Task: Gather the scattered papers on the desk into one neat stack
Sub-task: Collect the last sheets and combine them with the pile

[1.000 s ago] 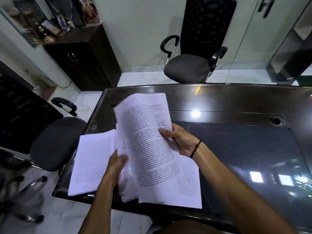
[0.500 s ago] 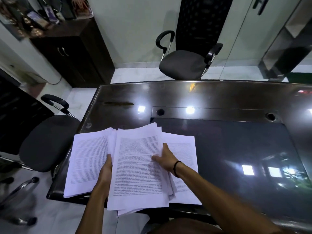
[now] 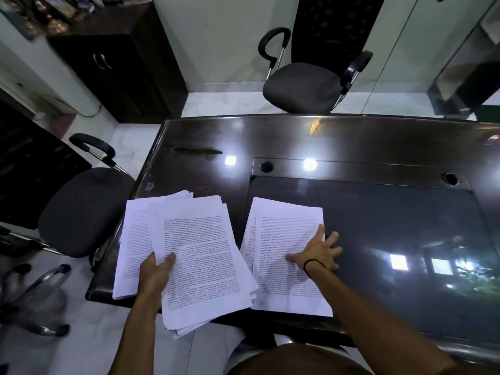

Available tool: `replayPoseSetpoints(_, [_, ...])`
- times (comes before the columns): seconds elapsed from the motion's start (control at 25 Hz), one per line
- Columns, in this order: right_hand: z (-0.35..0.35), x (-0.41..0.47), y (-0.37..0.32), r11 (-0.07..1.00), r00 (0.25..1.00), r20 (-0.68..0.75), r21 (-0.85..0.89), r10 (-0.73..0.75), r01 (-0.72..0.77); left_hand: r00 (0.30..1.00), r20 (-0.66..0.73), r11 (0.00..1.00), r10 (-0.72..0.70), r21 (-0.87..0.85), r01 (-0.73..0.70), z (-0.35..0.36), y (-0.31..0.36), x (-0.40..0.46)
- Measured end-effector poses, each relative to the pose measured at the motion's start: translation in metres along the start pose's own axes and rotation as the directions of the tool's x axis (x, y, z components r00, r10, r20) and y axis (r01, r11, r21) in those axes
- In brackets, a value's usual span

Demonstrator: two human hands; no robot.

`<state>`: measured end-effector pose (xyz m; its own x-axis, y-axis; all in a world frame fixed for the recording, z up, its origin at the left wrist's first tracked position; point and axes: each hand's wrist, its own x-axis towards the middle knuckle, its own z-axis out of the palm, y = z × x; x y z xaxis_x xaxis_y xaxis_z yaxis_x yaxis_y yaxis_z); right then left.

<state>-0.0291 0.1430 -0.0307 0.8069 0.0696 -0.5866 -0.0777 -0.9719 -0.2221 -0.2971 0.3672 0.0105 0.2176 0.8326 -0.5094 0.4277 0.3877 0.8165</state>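
Observation:
A loose bundle of printed papers (image 3: 200, 255) lies fanned over the desk's near left corner, hanging past the front edge. My left hand (image 3: 155, 272) grips this bundle at its left side, thumb on top. Under it a further sheet (image 3: 132, 244) sticks out to the left. A separate small pile of printed sheets (image 3: 284, 288) lies flat to the right, on the dark desk mat. My right hand (image 3: 318, 253) rests flat on that pile's right edge with fingers spread, some fingertips on the mat.
The glossy dark desk (image 3: 297, 142) carries a dark mat (image 3: 392, 239) and two cable holes (image 3: 450, 178). One office chair (image 3: 305, 85) stands behind the desk, another (image 3: 81, 209) at its left. A dark cabinet (image 3: 116, 66) stands at back left.
My right hand left the main bundle and moved right onto the separate pile, which is now uncovered. The bundle in my left hand shifted left, opening a gap between the two.

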Motion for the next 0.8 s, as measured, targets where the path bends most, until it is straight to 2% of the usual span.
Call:
replayPoseSetpoints(0.12, [0.002, 0.002, -0.002, 0.991, 0.999, 0.024, 0.122, 0.046, -0.048, 1.000, 0.024, 1.000, -0.015, 0.004, 0.015, -0.002, 0.001, 0.008])
replayPoseSetpoints(0.2, [0.001, 0.001, -0.005, 0.987, 0.998, 0.019, 0.145, 0.061, -0.063, 0.999, 0.044, 1.000, -0.010, 0.012, 0.010, 0.000, 0.001, 0.011])
replayPoseSetpoints(0.4, [0.005, 0.000, -0.012, 0.996, 0.996, -0.011, 0.008, 0.093, -0.093, 0.998, 0.065, 1.000, -0.016, 0.007, 0.016, -0.003, -0.002, 0.022])
replayPoseSetpoints(0.48, [0.004, 0.000, -0.013, 0.995, 0.996, 0.030, 0.047, 0.081, -0.083, 0.998, 0.058, 1.000, -0.007, 0.010, 0.007, -0.005, 0.002, 0.023])
replayPoseSetpoints(0.6, [-0.001, 0.009, -0.009, 0.961, 0.983, 0.158, 0.270, -0.097, 0.051, 0.997, 0.012, 0.995, 0.070, 0.077, -0.071, -0.009, 0.009, 0.020])
replayPoseSetpoints(0.72, [-0.026, 0.013, -0.016, 0.789, 0.916, 0.251, 0.606, -0.312, 0.103, 0.978, -0.081, 0.954, 0.194, 0.249, -0.168, -0.019, 0.023, 0.023])
replayPoseSetpoints(0.8, [-0.048, 0.008, -0.028, 0.677, 0.864, 0.249, 0.723, -0.438, 0.135, 0.960, -0.114, 0.927, 0.255, 0.311, -0.209, -0.028, 0.032, 0.030])
